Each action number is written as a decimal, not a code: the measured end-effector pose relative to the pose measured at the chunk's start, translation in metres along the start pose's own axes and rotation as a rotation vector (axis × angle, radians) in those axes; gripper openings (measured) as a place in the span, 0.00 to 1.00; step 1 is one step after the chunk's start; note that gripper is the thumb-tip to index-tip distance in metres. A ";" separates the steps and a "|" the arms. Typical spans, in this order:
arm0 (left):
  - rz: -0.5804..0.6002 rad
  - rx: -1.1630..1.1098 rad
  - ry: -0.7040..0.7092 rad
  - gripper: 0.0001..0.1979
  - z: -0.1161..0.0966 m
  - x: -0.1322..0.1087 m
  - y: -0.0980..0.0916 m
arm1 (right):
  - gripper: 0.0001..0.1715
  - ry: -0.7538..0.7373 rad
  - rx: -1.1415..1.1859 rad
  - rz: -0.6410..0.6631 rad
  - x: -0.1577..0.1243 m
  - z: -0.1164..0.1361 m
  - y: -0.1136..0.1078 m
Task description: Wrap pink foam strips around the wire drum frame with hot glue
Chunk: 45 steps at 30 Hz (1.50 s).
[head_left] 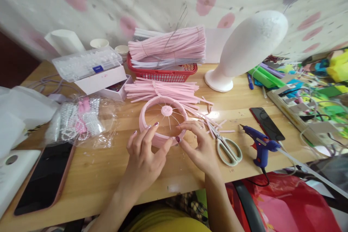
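Observation:
A pink ring (143,119) with thin wire spokes and a pink hub (166,110) rests on the wooden table in front of me. My left hand (146,152) holds the ring's near left rim, fingers over the top edge and thumb along the near side. At the near right rim, my right hand (199,146) pinches the edge between thumb and fingers. Both thumbs almost meet at the near side. Behind the ring lies a bundle of pink strips (165,90), with loose pieces trailing right to open-handled scissors (228,150).
A blue glue gun (259,143) and a dark phone (266,123) lie right, near a power strip (292,116). Behind stand a red basket (174,76) and a white foam form (244,47). Left are bagged beads (81,119), a clear organizer (88,61) and a large phone (45,177).

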<state>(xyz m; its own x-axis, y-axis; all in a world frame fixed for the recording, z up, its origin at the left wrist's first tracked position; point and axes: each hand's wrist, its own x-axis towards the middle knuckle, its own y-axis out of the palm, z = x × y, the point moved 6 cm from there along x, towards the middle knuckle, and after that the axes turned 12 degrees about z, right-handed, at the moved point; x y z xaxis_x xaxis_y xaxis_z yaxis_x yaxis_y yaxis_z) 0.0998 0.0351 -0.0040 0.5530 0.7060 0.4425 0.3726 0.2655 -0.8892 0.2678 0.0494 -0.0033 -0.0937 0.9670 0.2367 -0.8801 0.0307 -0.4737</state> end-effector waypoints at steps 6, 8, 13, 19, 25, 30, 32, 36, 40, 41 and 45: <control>0.014 0.009 0.028 0.19 0.001 0.002 -0.003 | 0.10 -0.011 -0.002 0.000 0.000 0.000 -0.001; 0.019 0.023 0.034 0.18 0.000 0.002 -0.003 | 0.10 -0.010 -0.003 0.002 -0.001 -0.001 0.000; 0.029 0.058 0.053 0.18 0.000 0.002 -0.004 | 0.12 -0.006 0.012 0.011 -0.002 -0.004 0.001; 0.052 0.064 0.077 0.19 0.000 0.003 -0.004 | 0.12 -0.016 0.012 0.016 -0.001 -0.004 0.001; 0.012 0.007 0.098 0.19 0.004 0.000 -0.008 | 0.12 -0.016 0.021 0.015 -0.001 -0.004 0.002; -0.017 0.000 0.060 0.18 0.011 0.000 -0.008 | 0.11 -0.018 0.011 0.007 0.000 -0.003 0.001; -0.013 -0.003 0.043 0.19 0.013 0.000 -0.006 | 0.10 -0.016 0.012 0.009 0.000 -0.002 0.001; -0.007 -0.027 0.031 0.17 0.013 -0.001 -0.002 | 0.10 -0.016 0.018 0.013 0.000 -0.003 0.001; -0.015 -0.031 0.033 0.18 0.012 -0.002 -0.001 | 0.11 -0.020 0.020 0.017 0.000 -0.004 0.002; -0.014 -0.030 0.033 0.18 0.012 -0.002 -0.001 | 0.11 -0.018 0.020 0.015 -0.001 -0.004 0.002; -0.018 -0.029 0.031 0.18 0.012 -0.004 0.000 | 0.11 -0.015 0.013 0.009 -0.001 -0.005 0.002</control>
<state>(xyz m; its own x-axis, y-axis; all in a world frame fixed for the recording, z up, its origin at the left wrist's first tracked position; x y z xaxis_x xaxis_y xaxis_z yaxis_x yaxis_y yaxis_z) 0.0892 0.0400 -0.0074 0.5684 0.6803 0.4626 0.4043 0.2587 -0.8773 0.2684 0.0494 -0.0086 -0.1091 0.9633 0.2453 -0.8853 0.0181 -0.4647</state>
